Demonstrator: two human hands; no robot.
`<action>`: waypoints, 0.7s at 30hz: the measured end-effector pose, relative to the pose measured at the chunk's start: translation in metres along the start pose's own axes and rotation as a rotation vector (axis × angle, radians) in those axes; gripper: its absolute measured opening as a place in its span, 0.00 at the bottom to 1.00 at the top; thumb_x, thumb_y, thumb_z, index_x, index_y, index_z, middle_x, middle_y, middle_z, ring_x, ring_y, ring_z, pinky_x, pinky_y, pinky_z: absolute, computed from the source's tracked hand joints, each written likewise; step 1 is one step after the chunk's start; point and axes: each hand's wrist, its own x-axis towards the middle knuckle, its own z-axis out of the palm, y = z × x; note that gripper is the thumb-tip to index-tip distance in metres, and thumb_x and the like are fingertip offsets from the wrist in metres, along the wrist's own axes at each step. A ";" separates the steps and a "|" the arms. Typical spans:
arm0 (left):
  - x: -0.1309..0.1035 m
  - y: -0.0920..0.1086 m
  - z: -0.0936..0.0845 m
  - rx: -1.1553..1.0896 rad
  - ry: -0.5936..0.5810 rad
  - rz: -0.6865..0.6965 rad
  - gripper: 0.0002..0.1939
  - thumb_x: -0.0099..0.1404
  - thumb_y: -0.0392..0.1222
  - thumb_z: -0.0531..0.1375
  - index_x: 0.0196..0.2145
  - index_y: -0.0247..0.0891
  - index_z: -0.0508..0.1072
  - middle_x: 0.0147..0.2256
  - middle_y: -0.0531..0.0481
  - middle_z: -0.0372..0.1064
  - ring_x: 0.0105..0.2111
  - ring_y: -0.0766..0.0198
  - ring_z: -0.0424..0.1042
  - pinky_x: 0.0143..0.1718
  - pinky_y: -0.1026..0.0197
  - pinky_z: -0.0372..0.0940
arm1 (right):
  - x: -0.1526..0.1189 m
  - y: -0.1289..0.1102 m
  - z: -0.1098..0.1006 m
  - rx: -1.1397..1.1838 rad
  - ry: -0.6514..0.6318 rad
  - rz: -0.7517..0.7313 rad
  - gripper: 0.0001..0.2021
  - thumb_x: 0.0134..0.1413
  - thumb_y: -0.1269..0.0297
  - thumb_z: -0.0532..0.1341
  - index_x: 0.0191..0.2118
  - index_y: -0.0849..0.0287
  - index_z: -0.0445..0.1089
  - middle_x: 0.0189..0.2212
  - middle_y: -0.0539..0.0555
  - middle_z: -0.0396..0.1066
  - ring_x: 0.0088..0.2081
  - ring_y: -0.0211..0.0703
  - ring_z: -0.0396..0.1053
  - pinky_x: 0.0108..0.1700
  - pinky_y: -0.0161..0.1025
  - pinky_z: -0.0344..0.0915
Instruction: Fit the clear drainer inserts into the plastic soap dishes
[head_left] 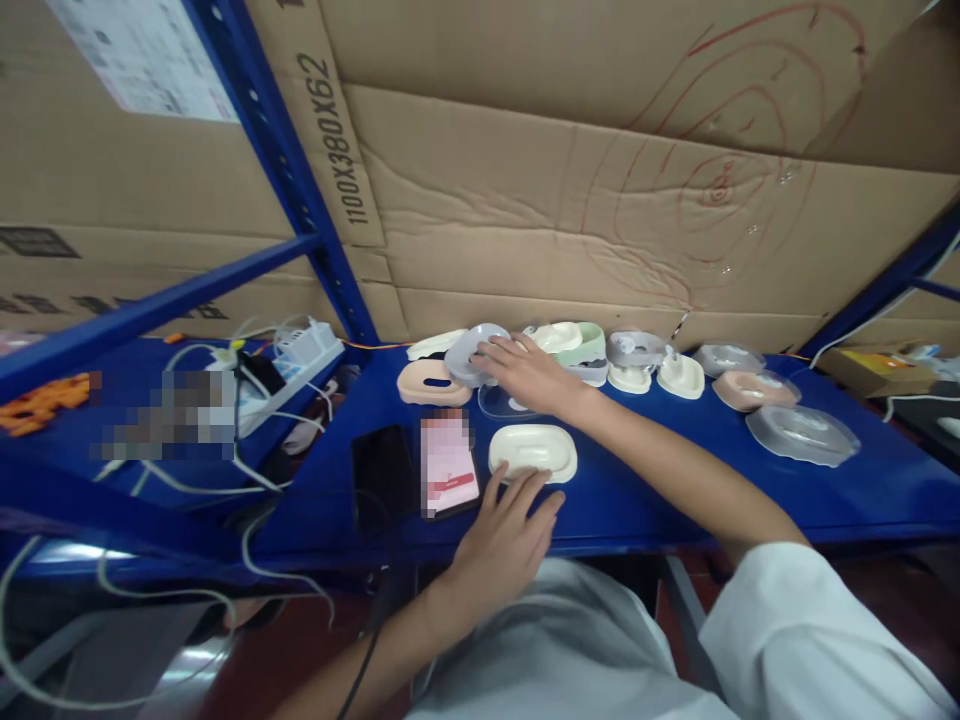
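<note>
A cream oval plastic dish (534,440) with a raised rim lies flat on the blue table in front of me. My left hand (508,525) is at its near edge, fingers spread and the tips touching the rim. Farther back, my right hand (529,372) has its fingers over the edge of a grey oval plastic piece (461,358); its thumb is hidden. This grey piece sits tilted above a peach oval piece (420,385) with a slot. Under the right hand is a clear plastic cover (499,403), partly hidden.
Two phones, one dark (382,470) and one lit (450,470), lie left of the dish. Several plastic pieces line the back, including a green one (591,340) and a clear cover (802,435) at right. A power strip (307,355) and cables are left, beside a blue post (300,190).
</note>
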 end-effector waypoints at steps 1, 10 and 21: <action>-0.001 -0.001 0.000 -0.008 -0.017 0.006 0.19 0.75 0.33 0.55 0.60 0.39 0.73 0.62 0.39 0.70 0.65 0.48 0.67 0.71 0.34 0.55 | 0.017 0.007 0.008 -0.053 -0.045 -0.014 0.23 0.65 0.79 0.59 0.63 0.64 0.71 0.64 0.67 0.71 0.67 0.59 0.65 0.69 0.60 0.55; -0.004 -0.007 -0.004 -0.126 -0.037 0.143 0.30 0.60 0.21 0.56 0.58 0.39 0.74 0.63 0.40 0.68 0.65 0.48 0.66 0.69 0.41 0.62 | -0.041 -0.013 -0.018 -0.115 0.199 0.049 0.17 0.77 0.66 0.54 0.62 0.58 0.73 0.55 0.59 0.79 0.54 0.49 0.75 0.57 0.49 0.61; 0.000 -0.005 0.010 -0.177 0.252 -0.154 0.28 0.74 0.33 0.60 0.69 0.43 0.63 0.69 0.32 0.54 0.69 0.41 0.61 0.65 0.38 0.69 | -0.163 -0.103 -0.018 0.230 0.000 0.196 0.17 0.76 0.65 0.56 0.62 0.59 0.73 0.61 0.63 0.75 0.67 0.54 0.67 0.69 0.60 0.60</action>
